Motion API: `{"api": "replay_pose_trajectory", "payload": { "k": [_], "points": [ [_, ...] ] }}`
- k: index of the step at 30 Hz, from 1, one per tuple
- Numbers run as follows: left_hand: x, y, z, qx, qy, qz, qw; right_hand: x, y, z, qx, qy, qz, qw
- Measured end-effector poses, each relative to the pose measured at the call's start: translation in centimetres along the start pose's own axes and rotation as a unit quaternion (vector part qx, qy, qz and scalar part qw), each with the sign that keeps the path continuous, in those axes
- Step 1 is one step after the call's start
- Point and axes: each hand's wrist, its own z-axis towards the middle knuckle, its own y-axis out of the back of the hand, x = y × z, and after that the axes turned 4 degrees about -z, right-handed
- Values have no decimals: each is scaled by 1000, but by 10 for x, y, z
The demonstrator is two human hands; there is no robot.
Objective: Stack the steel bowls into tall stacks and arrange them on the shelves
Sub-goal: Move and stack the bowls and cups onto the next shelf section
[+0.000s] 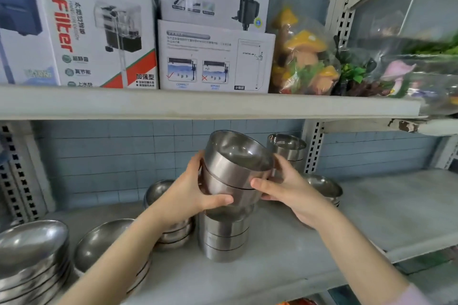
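Head view: you are partway through, by my reading. At the centre of the frame a short stack of straight-sided bowls [224, 240] stands on the lower shelf [371, 210]. Just above it you hold a tilted pair of nested bowls [235, 168], its mouth tipped toward the upper right and its base hanging over the standing stack; whether the two touch I cannot tell.

Your left hand [195, 195] wraps the pair from the left, thumb laid across the near wall of the lower bowl and the other fingers hidden behind it. Your right hand [290, 188] presses from the right, thumb on the near wall just below the seam between the two bowls, fingers curled round the far side. Both hands are clamped on the pair, which sits between the palms.

Much looks left to do. Wider, shallower bowls lie in low piles at the lower left [32, 255], centre left [106, 242] and behind your left wrist [161, 190]. Another low pile [324, 187] sits behind your right hand, and a small straight-sided stack [286, 150] stands near the back wall, right of centre. None is tall yet.
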Motion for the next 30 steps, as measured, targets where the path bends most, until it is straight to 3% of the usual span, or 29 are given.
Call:
{"api": "replay_pose_trajectory", "payload": {
  "k": [7,11,15,19,23,27,30],
  "points": [
    [16,4,24,46,-42,14,998,-12,-5,30,23,42,-3,999],
    [23,8,22,32,-44,25,998,-25,-11,36,14,65,0,998],
    [36,18,16,-3,-47,89,995,-34,-20,39,21,98,30,995],
    [49,40,9,-56,-13,119,991,-41,-15,32,-29,86,102,991],
    [50,57,6,-136,17,97,986,-55,-5,24,-103,78,69,989],
    [47,58,11,-223,26,25,974,-73,-15,22,-93,53,-9,994],
    [40,53,13,-225,6,8,974,-87,-29,24,-72,60,-61,994]
  ]
}}
